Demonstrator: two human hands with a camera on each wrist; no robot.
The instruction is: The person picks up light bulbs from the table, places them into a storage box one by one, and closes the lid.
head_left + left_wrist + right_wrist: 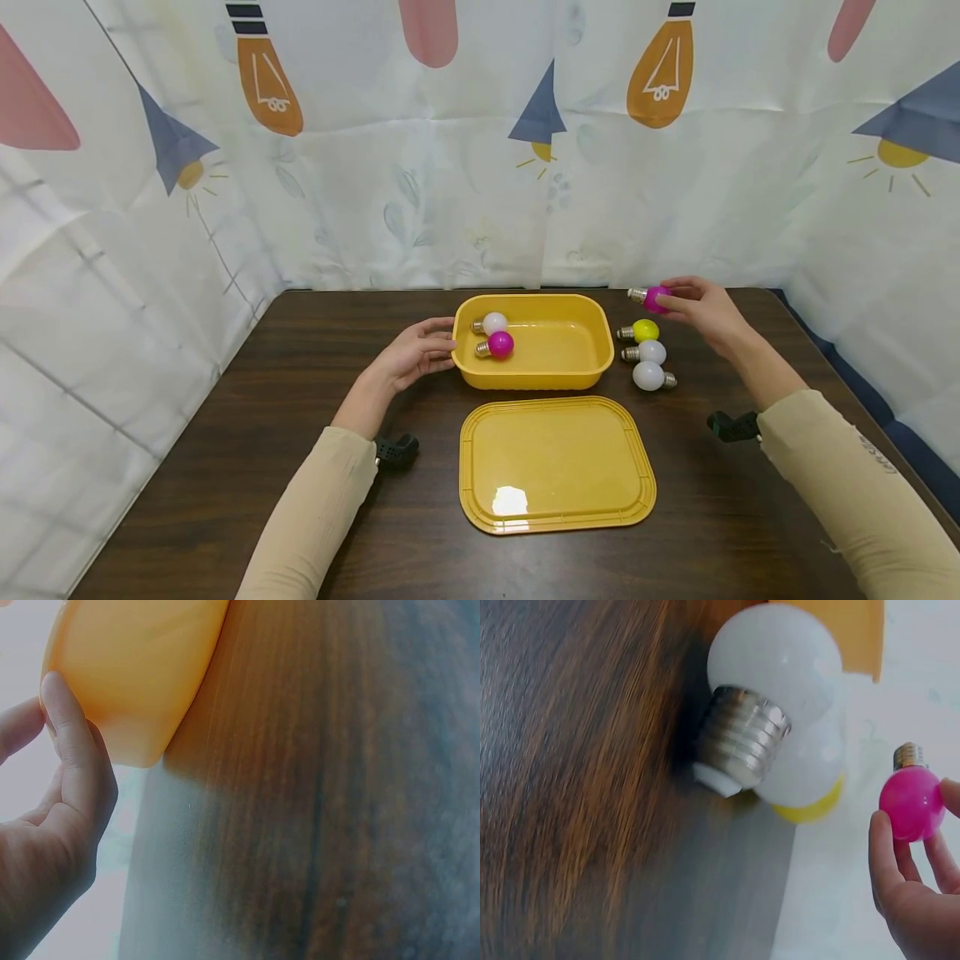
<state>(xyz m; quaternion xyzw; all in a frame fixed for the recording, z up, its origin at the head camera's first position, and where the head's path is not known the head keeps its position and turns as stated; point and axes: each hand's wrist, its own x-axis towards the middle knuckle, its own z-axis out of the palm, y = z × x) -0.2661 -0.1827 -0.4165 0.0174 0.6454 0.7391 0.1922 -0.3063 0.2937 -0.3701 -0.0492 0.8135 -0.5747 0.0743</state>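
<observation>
My right hand (701, 310) holds a magenta light bulb (657, 300) by its round glass, with the metal screw base pointing left, above the table's back right. In the right wrist view, the fingers and thumb surround the magenta bulb (912, 804). Below that hand lie a yellow bulb (646, 331) and two white bulbs, one (652, 352) behind the other (648, 376). At the left end of a yellow container (532, 382), my left hand (411, 354) grips the rim with its fingertips. Inside the container are a white bulb (495, 323) and a magenta bulb (501, 344).
A flat yellow lid (557, 462) lies in front of the container on the dark wooden table (375, 533). A printed white curtain (465, 183) hangs along the table's back edge and down both sides.
</observation>
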